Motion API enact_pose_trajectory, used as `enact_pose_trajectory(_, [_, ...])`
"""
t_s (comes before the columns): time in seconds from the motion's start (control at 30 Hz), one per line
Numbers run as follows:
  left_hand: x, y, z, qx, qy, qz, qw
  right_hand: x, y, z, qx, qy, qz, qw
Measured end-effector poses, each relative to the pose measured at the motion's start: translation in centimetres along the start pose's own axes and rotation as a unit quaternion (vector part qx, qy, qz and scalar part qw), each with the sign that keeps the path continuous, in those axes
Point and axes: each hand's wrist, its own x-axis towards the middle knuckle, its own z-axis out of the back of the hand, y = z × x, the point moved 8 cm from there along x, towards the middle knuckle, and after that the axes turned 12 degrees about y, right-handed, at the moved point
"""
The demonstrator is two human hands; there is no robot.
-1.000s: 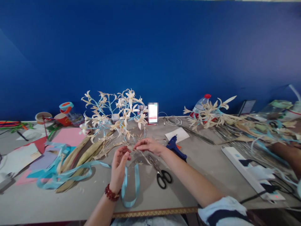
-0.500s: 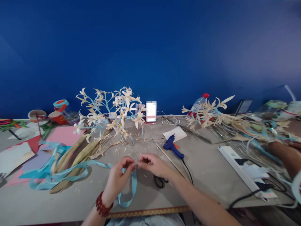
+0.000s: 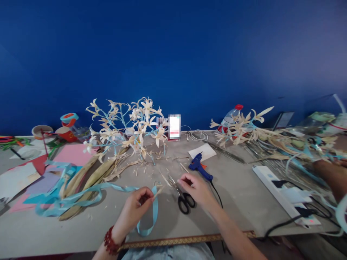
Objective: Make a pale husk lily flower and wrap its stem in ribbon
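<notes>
My left hand [image 3: 138, 204] is closed in a pinch on a pale dried-husk strip [image 3: 158, 191], its tip pointing right. A light blue ribbon [image 3: 155, 213] runs from the left to this hand and loops down below it; whether the fingers grip it too is unclear. Just above a pair of scissors [image 3: 183, 203] with black handles, my right hand [image 3: 197, 189] has thumb and fingers drawn together. What those fingertips hold, if anything, is too small to make out. The scissors lie on the table, blades pointing away from me, partly beside the right fingertips.
A blue glue gun [image 3: 200, 167] rests near white paper [image 3: 210, 151]. Pale husk flowers [image 3: 141, 131] on blue stems stand behind. Dried husks [image 3: 100, 175] and coloured paper [image 3: 73, 155] lie left. At right are a power strip [image 3: 271, 184] and another person's arm [image 3: 329, 177].
My hands have parted: the right moved right and slightly back towards me, leaving the pale strip in the left. The scissors, mostly covered before, now show.
</notes>
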Motion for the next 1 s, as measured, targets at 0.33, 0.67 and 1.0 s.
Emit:
enact_pose_trajectory(0.33, [0.7,1.0,-0.9,-0.266,-0.035,0.020,0.963,-5.0,-0.7,-2.9,-0.280,0.019,-0.089,0.956])
enact_pose_trajectory(0.67, [1.4,-0.5,-1.9,-0.258,-0.027,0.008,0.966,-5.1,-3.4,-1.4,-0.174,0.000,-0.148,0.974])
enact_pose_trajectory(1.0, [1.8,-2.3,-1.6,-0.145,-0.055,-0.040,0.987,-6.0,-4.5,-7.3,0.412,0.080,-0.117,0.900])
